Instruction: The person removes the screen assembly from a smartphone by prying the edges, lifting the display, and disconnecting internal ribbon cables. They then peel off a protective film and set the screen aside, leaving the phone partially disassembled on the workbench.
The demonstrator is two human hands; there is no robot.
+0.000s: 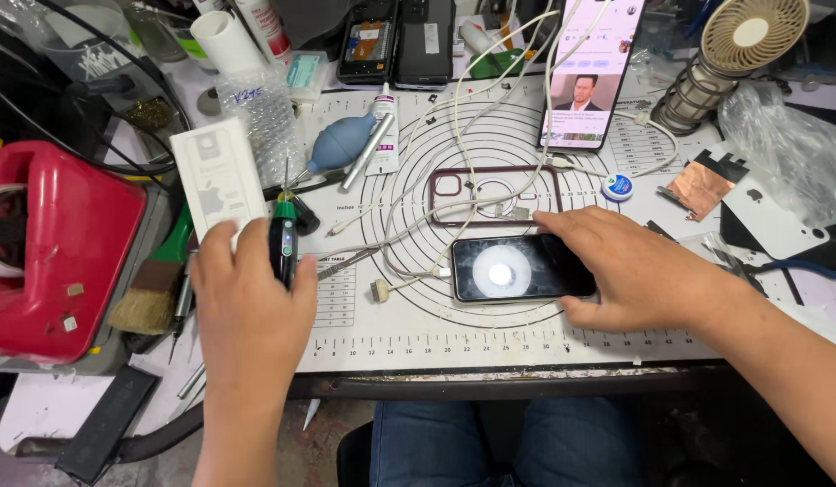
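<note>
A person's right hand (630,266) rests spread on a slim, glassy, likely slippery black smartphone (517,268), best gripped by its edges, while the left hand (251,289) clasps a green-tipped tool (283,242).

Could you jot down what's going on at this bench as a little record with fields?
Setting: white work mat with ring and ruler markings, crowded with tools
Left hand: holds a green-tipped electric screwdriver and a white card
Right hand: rests on a dark phone lying flat, a lamp mirrored in its screen
Cable: white cable plugged into that phone's left end
Behind phone: empty clear case with dark red edge
Propped up: second phone, screen lit
Left edge: red box, brush
</note>
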